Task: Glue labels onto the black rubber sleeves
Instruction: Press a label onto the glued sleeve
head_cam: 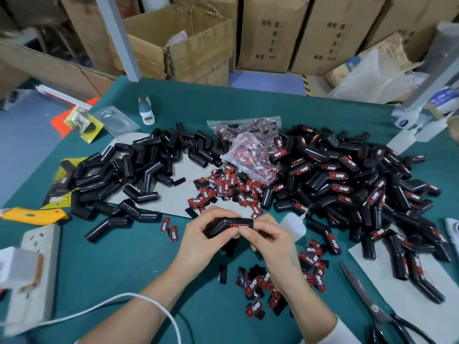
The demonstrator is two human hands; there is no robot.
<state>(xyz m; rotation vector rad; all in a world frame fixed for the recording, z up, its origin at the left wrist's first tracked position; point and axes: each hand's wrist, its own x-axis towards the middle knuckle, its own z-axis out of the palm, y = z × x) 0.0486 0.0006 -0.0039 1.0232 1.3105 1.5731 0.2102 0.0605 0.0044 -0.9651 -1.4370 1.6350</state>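
Both hands curled around one black rubber sleeve (227, 227), held just above the green table (124, 264): left hand (198, 234) wrapping its bent end, right hand (270, 242) pinching the straight end, with thumb and fingertips (244, 233) pressing on a red-and-black label (239, 226) seated on the sleeve's side. Apparently in the pressing-down step, label already placed and being held while the glue takes. Just beyond the right fingers, a small clear glue bottle (293, 223) lying on its side. To the right of that, a large heap of labelled sleeves (347, 184), showing a good share of the work done. Beyond the left fingers and off to the left, a pile of bare sleeves (139, 167) with no labels, so a great deal left; by eye somewhere near halfway, though hard to count. Loose labels (228, 187) scattered straight ahead of the fingers, and more (263, 286) below the right wrist, plus a clear bag of labels (250, 147) farther back, so supply looks ample. Scissors (372, 301) well off to the right, a yellow knife (34, 216) far left.
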